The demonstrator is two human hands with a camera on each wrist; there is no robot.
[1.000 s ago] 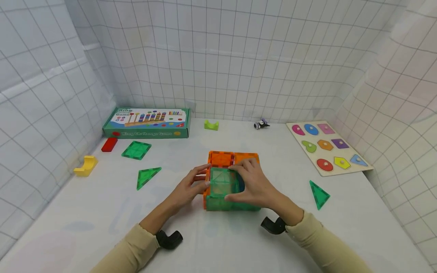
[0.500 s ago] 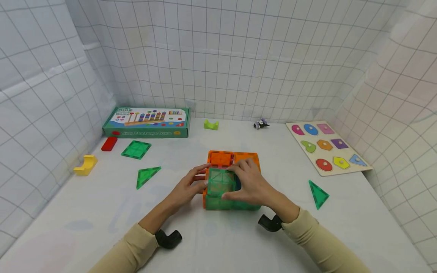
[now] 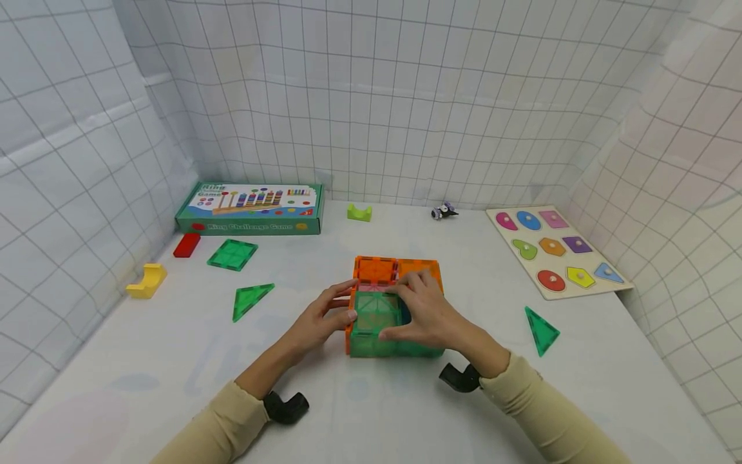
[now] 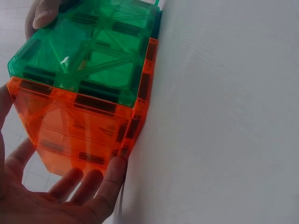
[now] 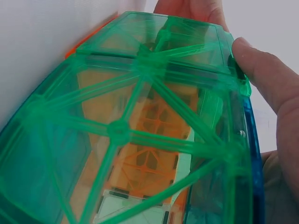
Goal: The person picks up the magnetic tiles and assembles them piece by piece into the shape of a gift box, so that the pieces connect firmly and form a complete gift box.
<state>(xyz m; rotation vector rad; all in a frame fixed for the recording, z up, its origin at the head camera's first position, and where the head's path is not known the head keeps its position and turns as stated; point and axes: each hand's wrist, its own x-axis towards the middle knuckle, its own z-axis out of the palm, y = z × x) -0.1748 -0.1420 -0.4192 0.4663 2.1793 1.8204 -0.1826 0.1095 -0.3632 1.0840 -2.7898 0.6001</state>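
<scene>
A low box built of see-through magnetic tiles stands in the middle of the table in the head view. Its front [image 3: 373, 347] is green, and orange tiles [image 3: 375, 269] show at the back. Over its top left lies a green square tile [image 3: 375, 314]; my right hand [image 3: 428, 312] holds it between thumb and fingers, hiding the box's right part. The right thumb [image 5: 261, 70] touches the tile edge in the right wrist view. At the left side, my left hand [image 3: 323, 316] rests its spread fingertips against the orange side wall [image 4: 70, 116].
A green square tile [image 3: 232, 255], green triangle tiles [image 3: 249, 300] [image 3: 542, 331], a red block [image 3: 187, 245] and a yellow block [image 3: 147, 281] lie around. Behind are a game box [image 3: 249, 209], a lime piece [image 3: 359, 212], a small figure [image 3: 444, 211] and a shape puzzle board [image 3: 556, 251].
The held green square tile has shifted slightly toward me, and a pinkish strip now shows behind it. Both hands have stayed almost in place.
</scene>
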